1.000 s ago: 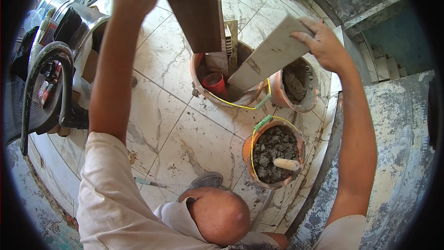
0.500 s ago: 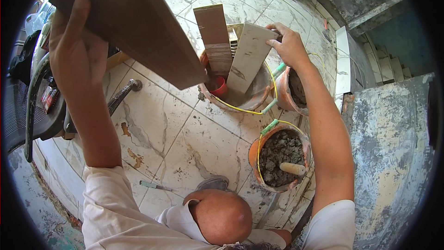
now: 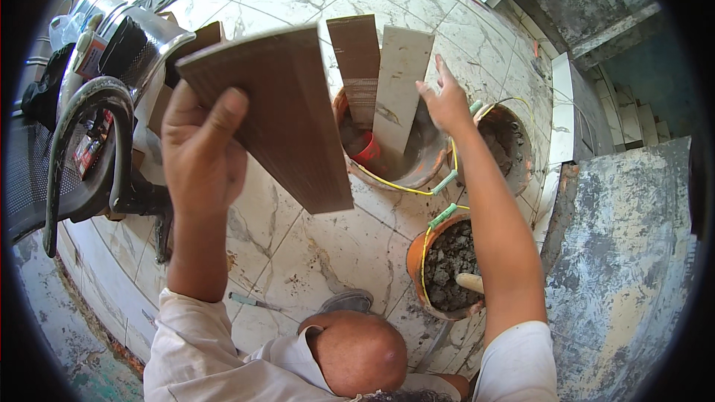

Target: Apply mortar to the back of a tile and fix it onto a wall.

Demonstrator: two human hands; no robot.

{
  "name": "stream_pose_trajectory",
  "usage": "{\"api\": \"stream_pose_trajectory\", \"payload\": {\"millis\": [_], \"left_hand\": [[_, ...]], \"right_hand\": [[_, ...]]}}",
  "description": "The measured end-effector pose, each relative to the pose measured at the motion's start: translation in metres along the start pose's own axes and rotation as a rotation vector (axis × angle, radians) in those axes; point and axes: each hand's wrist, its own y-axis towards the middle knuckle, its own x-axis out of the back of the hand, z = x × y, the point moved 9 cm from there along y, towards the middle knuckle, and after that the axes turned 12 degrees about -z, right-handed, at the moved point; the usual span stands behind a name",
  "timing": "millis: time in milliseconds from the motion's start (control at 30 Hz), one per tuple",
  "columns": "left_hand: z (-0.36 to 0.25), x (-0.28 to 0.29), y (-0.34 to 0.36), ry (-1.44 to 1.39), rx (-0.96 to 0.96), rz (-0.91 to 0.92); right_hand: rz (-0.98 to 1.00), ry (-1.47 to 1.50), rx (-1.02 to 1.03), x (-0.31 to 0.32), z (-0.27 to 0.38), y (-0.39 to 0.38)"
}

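My left hand (image 3: 205, 141) grips a dark brown plank-like tile (image 3: 283, 112), raised and tilted over the floor. My right hand (image 3: 448, 100) is open beside a pale tile strip (image 3: 402, 82), which stands upright in a large tub (image 3: 414, 175) next to another brown strip (image 3: 351, 52). A red cup (image 3: 363, 150) sits low in that tub. Right of it is a bucket (image 3: 506, 141) of grey mortar. Nearer to me, an orange bucket (image 3: 415, 260) holds lumpy mortar and a pale handle (image 3: 468, 280).
A black mesh chair (image 3: 89, 171) loaded with objects stands on the left. The floor (image 3: 290, 268) is marble-patterned tile, with a small tool (image 3: 249, 300) lying on it. A rough painted slab (image 3: 618, 238) is on the right; steps (image 3: 633, 115) are behind it.
My left hand and the brown tile have moved right and down. My right hand has released the pale strip, which now stands more upright in the tub.
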Motion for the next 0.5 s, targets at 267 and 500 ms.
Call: {"api": "stream_pose_trajectory", "payload": {"millis": [267,500], "left_hand": [[0.062,-0.102,-0.043,-0.091,0.349,0.217],[0.133,-0.215,-0.151,-0.091,0.605,0.377]], "right_hand": [[0.407,0.749,-0.248,0.085,0.099,-0.182],[-0.139,0.493,-0.404,0.192,0.038,-0.306]]}}
